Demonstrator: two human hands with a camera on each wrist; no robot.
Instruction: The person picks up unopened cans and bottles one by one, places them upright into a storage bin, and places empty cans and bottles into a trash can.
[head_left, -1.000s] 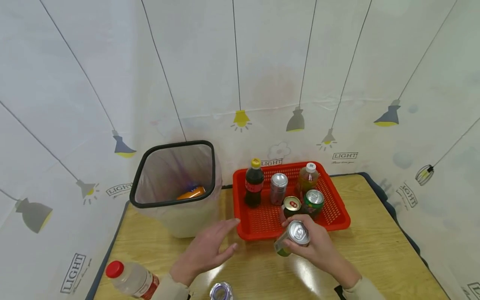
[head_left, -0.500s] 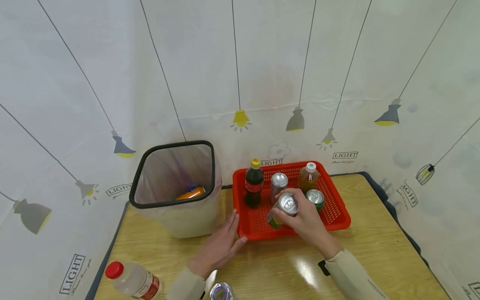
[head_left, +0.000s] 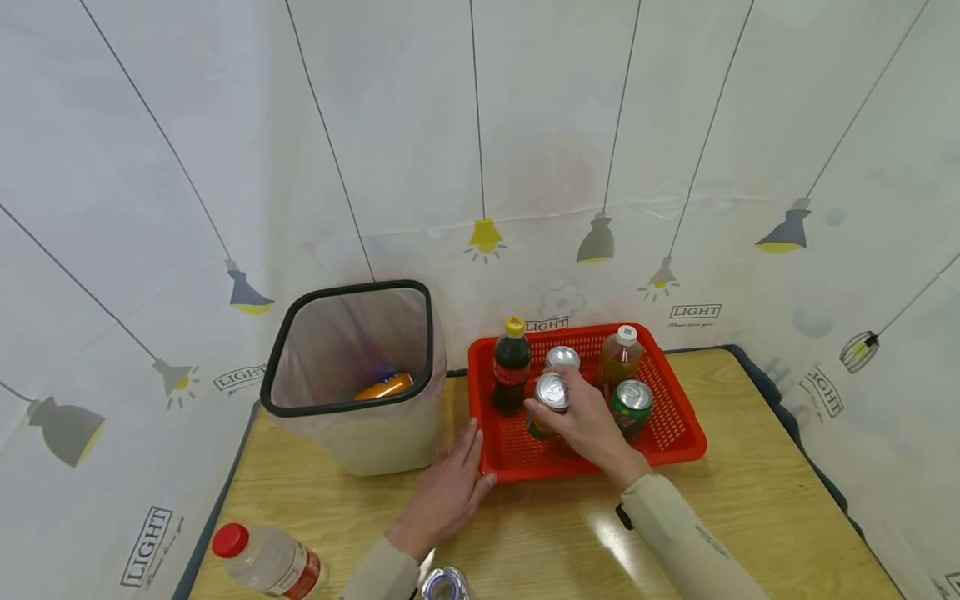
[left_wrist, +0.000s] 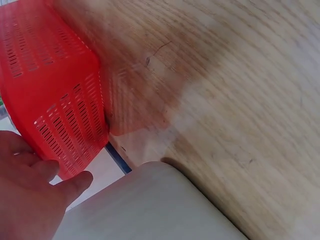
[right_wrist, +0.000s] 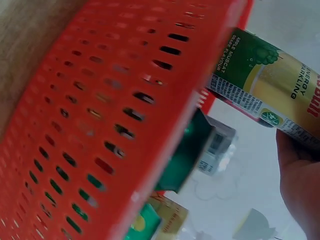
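Note:
My right hand [head_left: 588, 421] grips a drink can [head_left: 552, 392] near its silver top and holds it upright in the red basket [head_left: 510, 472]. In the right wrist view this can [right_wrist: 272, 75] shows gold and green sides with a grape picture. My left hand [head_left: 444, 492] rests at the basket's front left corner with fingers fairly straight along the rim. The left wrist view shows those fingers [left_wrist: 25, 165] at the basket's wall. Around the can stand a cola bottle [head_left: 512, 367] with a yellow cap, a silver-topped can [head_left: 562, 358] and a green can [head_left: 632, 404].
A white-capped bottle [head_left: 621, 358] stands at the basket's back right. Left of the basket is a lined bin [head_left: 375, 442] with an orange can [head_left: 385, 387] inside. A red-capped bottle [head_left: 270, 560] and a shiny ringed top [head_left: 446, 585] are on the near table [head_left: 540, 550].
My right hand has carried the can from in front of the basket into it, moving forward and left. My left hand has moved up to touch the basket's corner.

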